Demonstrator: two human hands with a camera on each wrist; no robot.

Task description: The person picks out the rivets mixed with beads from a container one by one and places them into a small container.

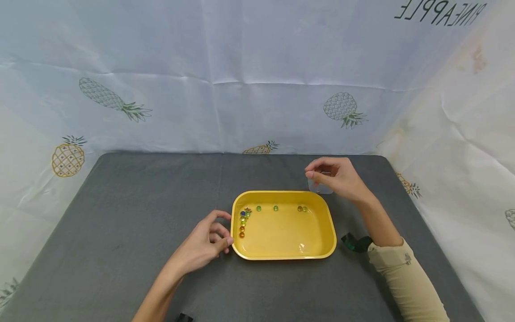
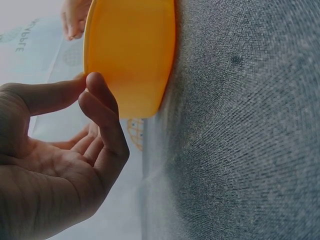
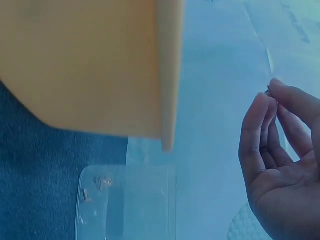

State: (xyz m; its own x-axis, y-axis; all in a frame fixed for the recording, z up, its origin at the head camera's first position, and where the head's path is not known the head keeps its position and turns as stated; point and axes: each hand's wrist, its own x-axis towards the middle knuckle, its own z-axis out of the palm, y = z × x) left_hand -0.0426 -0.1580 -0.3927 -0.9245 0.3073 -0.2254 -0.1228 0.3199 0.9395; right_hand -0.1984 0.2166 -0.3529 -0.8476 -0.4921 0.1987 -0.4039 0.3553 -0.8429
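Observation:
A yellow tray (image 1: 285,241) stands on the dark grey table, with several glass marbles (image 1: 242,229) along its left side and others by its far wall. Small gold pieces (image 1: 247,209) lie in its far left corner. My left hand (image 1: 205,243) holds the tray's left edge, thumb at the rim and curled fingers against the outer side. Over a clear plastic box (image 3: 145,200) beyond the tray's far right corner, my right hand (image 1: 335,178) pinches a tiny metallic piece (image 3: 268,92) between thumb and fingertips. It is too small to name.
Inside the clear box lie a few small copper-coloured pieces (image 3: 103,182). A dark strap-like object (image 1: 356,243) shows right of the tray, beside the right forearm. A pineapple-print cloth (image 1: 261,107) hangs behind the table (image 1: 161,192) and along its sides.

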